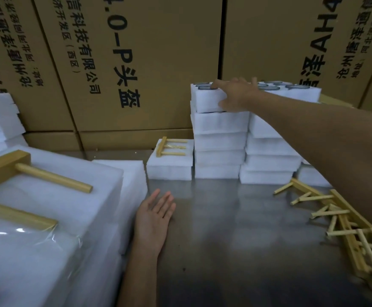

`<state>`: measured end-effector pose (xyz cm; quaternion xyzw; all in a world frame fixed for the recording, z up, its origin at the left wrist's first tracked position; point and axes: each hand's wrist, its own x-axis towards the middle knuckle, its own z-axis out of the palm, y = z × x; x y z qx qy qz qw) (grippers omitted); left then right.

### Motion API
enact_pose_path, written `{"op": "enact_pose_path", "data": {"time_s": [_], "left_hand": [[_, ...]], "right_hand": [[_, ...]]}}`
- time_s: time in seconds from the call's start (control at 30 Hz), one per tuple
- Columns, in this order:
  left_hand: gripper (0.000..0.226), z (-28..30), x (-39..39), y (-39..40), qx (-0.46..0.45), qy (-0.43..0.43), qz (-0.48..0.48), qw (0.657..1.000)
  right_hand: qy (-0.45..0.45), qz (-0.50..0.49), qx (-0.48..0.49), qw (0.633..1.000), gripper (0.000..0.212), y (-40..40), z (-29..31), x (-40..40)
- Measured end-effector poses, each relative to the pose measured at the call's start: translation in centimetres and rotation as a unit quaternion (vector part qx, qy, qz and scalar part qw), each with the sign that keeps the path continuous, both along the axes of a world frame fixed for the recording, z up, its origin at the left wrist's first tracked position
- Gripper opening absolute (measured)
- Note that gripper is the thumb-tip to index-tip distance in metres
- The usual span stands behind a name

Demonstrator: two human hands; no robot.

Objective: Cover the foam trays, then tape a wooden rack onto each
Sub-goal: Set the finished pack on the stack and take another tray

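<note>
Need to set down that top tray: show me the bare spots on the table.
Bare metal table lies between the left hand, the foam stacks behind, and the loose wooden racks at right. Crowded: left edge, under finished trays.

Right hand [236, 96] reaches far across, thumb on the front face and fingers over the top edge of the uppermost foam tray [209, 100] on a tall stack. Left hand [155, 214] lies flat, fingers straight, on the steel counter [236, 229]. Loose wooden racks [344, 220] heaped at right. Taped tray with rack [171, 158] sits just beside the stack. Cardboard cartons [136, 52] behind.
</note>
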<state>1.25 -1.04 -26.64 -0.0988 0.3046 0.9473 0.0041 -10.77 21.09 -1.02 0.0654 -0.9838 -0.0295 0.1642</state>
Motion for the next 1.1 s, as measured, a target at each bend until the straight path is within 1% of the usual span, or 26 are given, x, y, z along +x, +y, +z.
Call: {"op": "enact_pose_path", "data": {"time_s": [0.13, 0.17, 0.23, 0.33, 0.4, 0.47, 0.53, 0.63, 0.7, 0.77, 0.83, 0.87, 0.93, 1.0, 1.03, 1.1], "left_hand": [[0.038, 0.1, 0.1, -0.1, -0.007, 0.006, 0.001, 1.000], [0.037, 0.1, 0.1, 0.1, -0.023, 0.007, 0.008, 1.000], [0.033, 0.2, 0.3, 0.7, -0.090, 0.014, 0.022, 0.996], [0.027, 0.4, 0.5, 1.9, -0.193, 0.023, 0.051, 0.980], [0.026, 0.6, 0.7, 2.6, -0.222, 0.018, 0.073, 0.972], [0.026, 0.7, 1.1, 2.8, -0.228, 0.008, 0.097, 0.969], [0.025, 0.6, 1.7, 3.0, -0.237, 0.001, 0.111, 0.965], [0.025, 0.5, 3.0, 3.5, -0.268, -0.006, 0.110, 0.957], [0.025, 0.6, 4.1, 4.0, -0.299, 0.001, 0.091, 0.950], [0.027, 0.6, 5.1, 4.4, -0.335, 0.012, 0.070, 0.939], [0.027, 0.4, 6.3, 4.7, -0.376, 0.030, 0.046, 0.925], [0.026, 0.3, 7.0, 4.9, -0.394, 0.043, 0.032, 0.918], [0.025, 0.1, 8.2, 5.3, -0.430, 0.066, 0.000, 0.901], [0.027, -0.2, 8.9, 5.7, -0.456, 0.091, -0.033, 0.885], [0.032, -0.3, 9.3, 5.9, -0.467, 0.105, -0.051, 0.876], [0.050, -0.6, 9.9, 6.1, -0.490, 0.116, -0.088, 0.859]], "right_hand": [[0.151, 0.024, 0.013, 0.988, 0.045, -0.6, -0.9, 1.5], [0.184, 0.039, 0.009, 0.982, 0.044, -0.8, -0.9, 2.4], [0.241, 0.075, 0.001, 0.968, 0.042, -1.0, -0.9, 4.7], [0.285, 0.123, -0.013, 0.950, 0.039, -1.2, -0.7, 9.4], [0.296, 0.139, -0.026, 0.945, 0.039, -1.2, -1.2, 13.3], [0.299, 0.137, -0.038, 0.943, 0.038, -1.1, -2.5, 17.6], [0.289, 0.124, -0.053, 0.948, 0.038, -0.8, -4.7, 21.8], [0.238, 0.103, -0.053, 0.964, 0.042, -0.2, -9.4, 27.0], [0.180, 0.081, -0.048, 0.979, 0.044, 0.3, -12.8, 29.5], [0.104, 0.052, -0.064, 0.991, 0.044, 0.8, -15.9, 31.3], [0.028, 0.035, -0.075, 0.996, 0.043, 0.8, -18.9, 32.8], [0.005, 0.032, -0.082, 0.996, 0.043, 0.8, -20.2, 33.5], [-0.007, 0.026, -0.110, 0.994, 0.045, 0.7, -21.9, 34.3], [0.000, 0.032, -0.133, 0.991, 0.045, 0.5, -22.3, 34.4], [0.000, 0.039, -0.134, 0.990, 0.046, 0.4, -22.2, 34.3], [-0.001, 0.039, -0.145, 0.989, 0.048, 0.5, -21.9, 34.2]]}}
